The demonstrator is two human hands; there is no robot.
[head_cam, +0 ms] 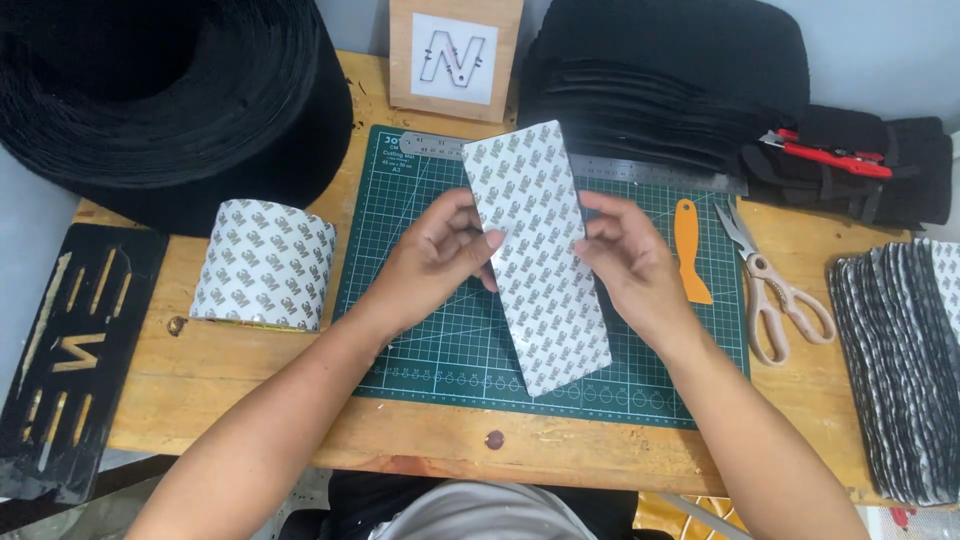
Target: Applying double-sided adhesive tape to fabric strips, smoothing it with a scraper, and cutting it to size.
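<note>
A long white strip with a printed grey pattern is held above a green cutting mat. My left hand pinches the strip's left edge near its middle. My right hand grips the right edge opposite. The strip runs from the mat's far edge down toward the near edge, tilted slightly to the right.
A roll of the same patterned sheet lies left of the mat. Orange scraper, scissors and a steel ruler are to the right. A big black felt roll, black stacks, a red cutter and a stack of cut pieces ring the wooden table.
</note>
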